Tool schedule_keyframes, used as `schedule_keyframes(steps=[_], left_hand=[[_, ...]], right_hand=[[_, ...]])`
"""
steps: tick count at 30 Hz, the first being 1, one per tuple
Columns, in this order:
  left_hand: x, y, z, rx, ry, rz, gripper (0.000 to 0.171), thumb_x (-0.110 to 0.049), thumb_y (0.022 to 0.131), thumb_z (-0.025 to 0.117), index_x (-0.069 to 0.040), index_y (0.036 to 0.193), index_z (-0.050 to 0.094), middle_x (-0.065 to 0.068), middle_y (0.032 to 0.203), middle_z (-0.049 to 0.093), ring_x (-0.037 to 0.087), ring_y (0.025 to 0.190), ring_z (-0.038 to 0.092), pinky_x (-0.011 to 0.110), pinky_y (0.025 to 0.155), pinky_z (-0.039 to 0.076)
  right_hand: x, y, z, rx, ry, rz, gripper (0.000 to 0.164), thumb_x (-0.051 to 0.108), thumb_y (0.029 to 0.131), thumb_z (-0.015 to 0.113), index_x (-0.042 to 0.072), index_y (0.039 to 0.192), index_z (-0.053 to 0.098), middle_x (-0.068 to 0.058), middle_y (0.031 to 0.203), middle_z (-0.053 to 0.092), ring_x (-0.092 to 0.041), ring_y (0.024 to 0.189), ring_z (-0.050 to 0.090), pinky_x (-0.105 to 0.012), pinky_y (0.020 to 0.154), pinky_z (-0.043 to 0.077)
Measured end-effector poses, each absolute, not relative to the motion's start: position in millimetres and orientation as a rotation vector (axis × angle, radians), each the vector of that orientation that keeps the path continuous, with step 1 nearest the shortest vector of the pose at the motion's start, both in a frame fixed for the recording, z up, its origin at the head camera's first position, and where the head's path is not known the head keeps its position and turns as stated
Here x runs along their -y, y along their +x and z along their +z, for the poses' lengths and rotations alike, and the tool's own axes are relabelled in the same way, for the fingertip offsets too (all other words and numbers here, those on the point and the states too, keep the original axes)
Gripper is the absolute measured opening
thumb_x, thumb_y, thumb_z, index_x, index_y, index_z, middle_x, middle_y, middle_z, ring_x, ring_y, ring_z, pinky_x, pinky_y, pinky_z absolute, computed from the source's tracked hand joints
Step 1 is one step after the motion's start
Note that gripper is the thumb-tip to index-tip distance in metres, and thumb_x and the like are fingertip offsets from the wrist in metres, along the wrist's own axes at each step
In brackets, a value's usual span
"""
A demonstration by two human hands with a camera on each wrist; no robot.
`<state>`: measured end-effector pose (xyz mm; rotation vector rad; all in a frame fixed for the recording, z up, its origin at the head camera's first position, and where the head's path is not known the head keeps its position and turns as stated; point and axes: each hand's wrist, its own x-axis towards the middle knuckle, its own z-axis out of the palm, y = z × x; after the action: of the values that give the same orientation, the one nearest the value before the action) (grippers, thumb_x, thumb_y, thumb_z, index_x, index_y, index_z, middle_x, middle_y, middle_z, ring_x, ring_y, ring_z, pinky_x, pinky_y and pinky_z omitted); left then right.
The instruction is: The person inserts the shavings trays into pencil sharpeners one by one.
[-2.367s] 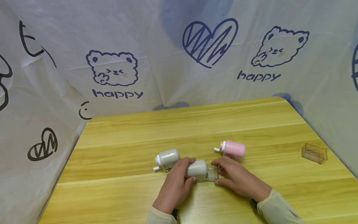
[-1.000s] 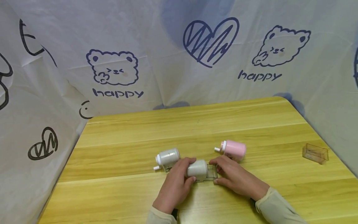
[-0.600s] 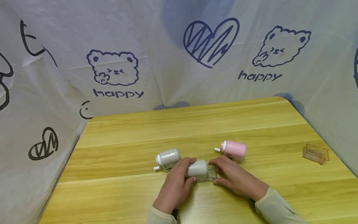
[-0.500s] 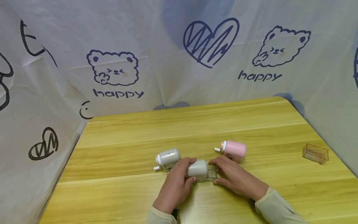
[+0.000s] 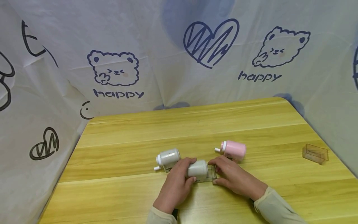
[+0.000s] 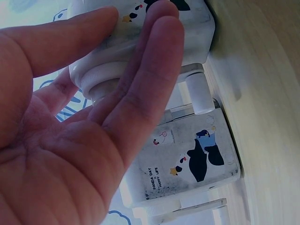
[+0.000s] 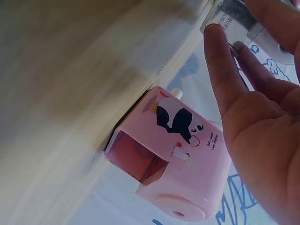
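My left hand (image 5: 176,184) grips a light grey crank pencil sharpener (image 5: 197,169) from its left side, thumb in front and fingers behind. From the sharpener's right end a clear shavings drawer (image 5: 211,173) sticks partway out. My right hand (image 5: 237,177) pinches the drawer's outer end between thumb and fingers. In the left wrist view, the held sharpener shows a white crank handle (image 6: 199,93). A second grey pencil sharpener (image 5: 169,156) lies just beyond my left hand. Behind my right hand is a pink pencil sharpener (image 5: 235,149), its reddish compartment (image 7: 133,157) facing the right wrist camera.
A loose, see-through brownish drawer (image 5: 315,153) lies near the right edge of the wooden table (image 5: 134,137). White cloth (image 5: 156,37) with bear and heart drawings hangs around the back and sides of the table.
The clear drawer has slid slightly left, a little further into the grey sharpener, together with my right hand. My left hand and the other sharpeners stay where they were.
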<state>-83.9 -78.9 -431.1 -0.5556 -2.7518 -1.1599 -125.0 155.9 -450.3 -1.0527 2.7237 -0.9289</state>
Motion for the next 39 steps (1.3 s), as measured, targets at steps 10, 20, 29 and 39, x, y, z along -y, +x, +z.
schedule_keyframes(steps=[10,20,29,39], left_hand=[[79.5,-84.0,-430.5,2.748,-0.565,-1.167,0.049,-0.006,0.085,0.067,-0.016,0.130,0.050,0.001,0.130,0.054,0.019,0.120,0.050,0.038,0.101,0.041],[80.2,-83.9,-431.1,2.733,-0.572,-1.168,0.048,-0.006,0.085,0.067,-0.015,0.130,0.050,0.002,0.129,0.055,0.019,0.118,0.051,0.038,0.099,0.042],[79.7,-82.9,-430.8,2.729,-0.570,-1.181,0.048,-0.005,0.085,0.067,-0.015,0.130,0.051,0.002,0.130,0.054,0.019,0.118,0.051,0.038,0.099,0.042],[79.4,-82.1,-429.1,2.735,-0.573,-1.176,0.048,-0.006,0.086,0.066,-0.015,0.130,0.050,0.002,0.130,0.054,0.019,0.118,0.051,0.038,0.099,0.042]], right_hand=[[-154.2,-127.1,-451.4,-2.726,-1.071,-0.928,0.054,0.023,0.080,0.075,0.007,0.127,0.051,0.002,0.111,0.052,-0.012,0.093,0.051,-0.029,0.082,0.046],[-152.3,-128.2,-452.7,-2.734,-1.116,-0.951,0.055,0.023,0.079,0.076,0.007,0.126,0.051,0.002,0.109,0.053,-0.011,0.093,0.051,-0.029,0.082,0.047],[-148.8,-128.0,-454.7,-2.736,-1.159,-0.950,0.056,0.024,0.082,0.074,0.006,0.128,0.050,0.002,0.108,0.051,-0.012,0.093,0.049,-0.029,0.082,0.046],[-148.9,-127.8,-454.1,-2.739,-1.137,-0.937,0.057,0.024,0.080,0.075,0.006,0.128,0.049,0.003,0.106,0.050,-0.011,0.093,0.049,-0.029,0.082,0.046]])
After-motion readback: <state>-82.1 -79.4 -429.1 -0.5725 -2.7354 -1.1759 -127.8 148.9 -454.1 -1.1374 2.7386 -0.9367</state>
